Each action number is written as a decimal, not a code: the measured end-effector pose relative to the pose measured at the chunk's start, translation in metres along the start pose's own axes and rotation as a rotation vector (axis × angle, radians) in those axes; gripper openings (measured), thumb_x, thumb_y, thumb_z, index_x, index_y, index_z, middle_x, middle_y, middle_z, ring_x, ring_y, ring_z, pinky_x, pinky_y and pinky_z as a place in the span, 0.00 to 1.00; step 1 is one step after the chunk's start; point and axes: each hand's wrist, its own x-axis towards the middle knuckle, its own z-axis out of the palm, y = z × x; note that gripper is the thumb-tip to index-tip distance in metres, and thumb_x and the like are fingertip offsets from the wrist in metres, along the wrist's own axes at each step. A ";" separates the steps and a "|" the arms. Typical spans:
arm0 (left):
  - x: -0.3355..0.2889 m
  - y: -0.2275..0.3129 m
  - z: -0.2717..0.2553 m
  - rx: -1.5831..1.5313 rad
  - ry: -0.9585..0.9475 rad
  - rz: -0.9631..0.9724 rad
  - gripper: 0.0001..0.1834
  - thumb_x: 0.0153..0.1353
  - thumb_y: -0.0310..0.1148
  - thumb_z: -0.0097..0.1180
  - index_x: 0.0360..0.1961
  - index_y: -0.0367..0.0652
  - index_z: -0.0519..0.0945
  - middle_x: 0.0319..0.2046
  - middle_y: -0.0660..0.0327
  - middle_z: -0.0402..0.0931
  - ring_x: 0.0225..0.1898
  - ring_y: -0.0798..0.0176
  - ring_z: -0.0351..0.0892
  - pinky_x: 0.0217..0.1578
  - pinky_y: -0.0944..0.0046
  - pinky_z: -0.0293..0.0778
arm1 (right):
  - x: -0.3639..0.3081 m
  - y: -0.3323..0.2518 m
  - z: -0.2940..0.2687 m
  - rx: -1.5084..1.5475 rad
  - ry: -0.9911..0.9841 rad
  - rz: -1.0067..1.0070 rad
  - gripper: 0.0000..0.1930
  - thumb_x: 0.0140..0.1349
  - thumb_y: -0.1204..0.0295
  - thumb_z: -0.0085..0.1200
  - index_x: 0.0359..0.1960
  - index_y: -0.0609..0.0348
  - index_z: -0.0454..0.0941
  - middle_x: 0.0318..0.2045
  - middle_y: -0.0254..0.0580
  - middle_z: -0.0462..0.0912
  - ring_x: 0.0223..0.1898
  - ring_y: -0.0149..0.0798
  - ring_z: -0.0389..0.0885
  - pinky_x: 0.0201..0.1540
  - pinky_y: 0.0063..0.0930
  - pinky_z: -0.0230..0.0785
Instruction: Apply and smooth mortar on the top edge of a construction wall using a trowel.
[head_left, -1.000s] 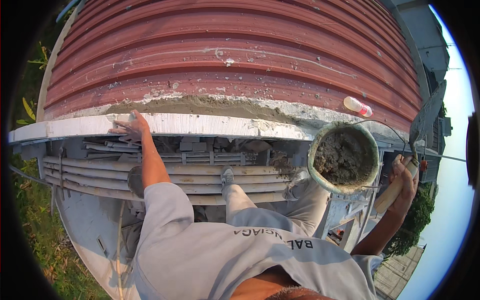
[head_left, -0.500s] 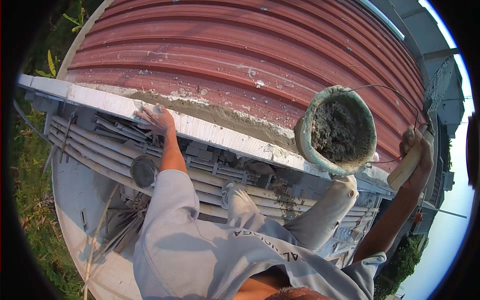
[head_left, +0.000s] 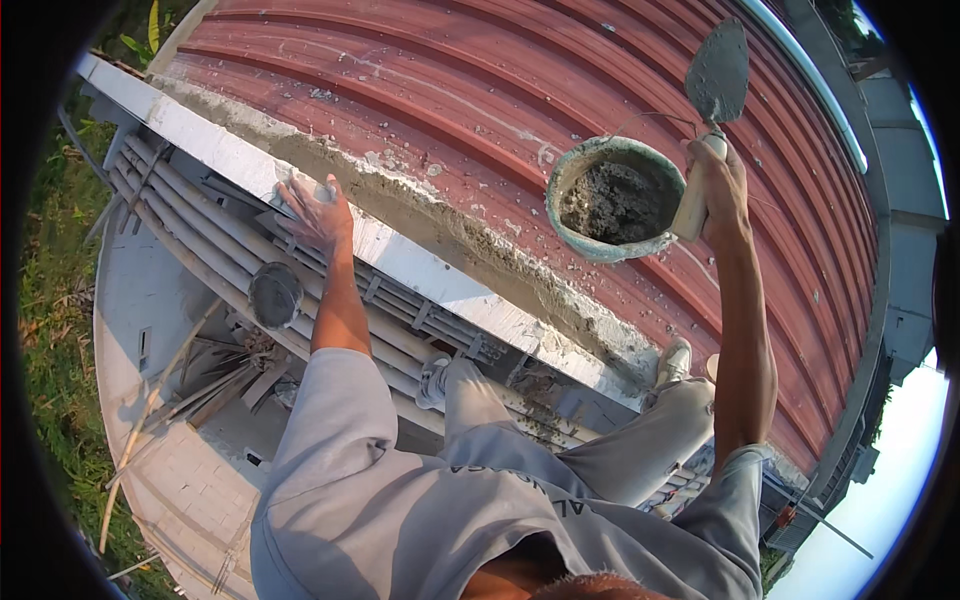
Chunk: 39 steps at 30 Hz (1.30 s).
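Note:
My right hand (head_left: 722,185) grips a trowel by its thick wooden handle (head_left: 690,212). The trowel's mortar-smeared blade (head_left: 718,78) points away from me over the red roof. Just left of that hand is a bucket (head_left: 580,240), its rim crusted, with grey wet mortar (head_left: 618,205) inside. A thin wire handle runs from the bucket toward my right hand; whether my fingers also hold it is unclear. My left hand (head_left: 322,212) rests with fingers spread on the white top of a wall (head_left: 410,265). Along the wall's inner side lies a strip of grey mortar (head_left: 400,205).
Red ribbed metal roofing (head_left: 480,90) slopes beyond the wall, dotted with mortar crumbs. One shoe (head_left: 675,362) is at the wall top, the other (head_left: 432,383) on long poles (head_left: 190,240) below. A dark bucket (head_left: 275,295) is beside the poles. Scrap sticks (head_left: 225,385) lie lower down.
The mortar bucket has moved left and farther over the roof. My right hand has swung inward and forward, bringing the trowel blade into clear view. My left hand stays on the wall.

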 end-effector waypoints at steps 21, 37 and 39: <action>0.007 -0.012 0.020 0.066 0.023 0.105 0.27 0.64 0.50 0.47 0.63 0.55 0.71 0.71 0.50 0.44 0.67 0.45 0.57 0.59 0.52 0.63 | 0.258 0.142 0.239 0.079 -0.294 -0.061 0.17 0.49 0.75 0.60 0.40 0.61 0.71 0.31 0.41 0.78 0.32 0.37 0.77 0.37 0.34 0.70; 0.002 -0.016 0.016 -0.045 -0.074 0.063 0.27 0.64 0.43 0.50 0.64 0.49 0.69 0.71 0.42 0.42 0.70 0.41 0.46 0.65 0.52 0.54 | 0.294 0.127 0.227 -0.586 -0.238 -0.607 0.19 0.50 0.70 0.56 0.46 0.53 0.74 0.39 0.50 0.82 0.44 0.55 0.79 0.45 0.47 0.70; 0.001 -0.003 0.015 -0.045 -0.076 0.076 0.27 0.65 0.43 0.49 0.64 0.49 0.69 0.71 0.43 0.42 0.71 0.43 0.46 0.65 0.52 0.55 | 0.304 0.127 0.219 -0.592 -0.254 -0.530 0.19 0.50 0.69 0.56 0.46 0.52 0.74 0.39 0.48 0.82 0.45 0.54 0.79 0.45 0.47 0.70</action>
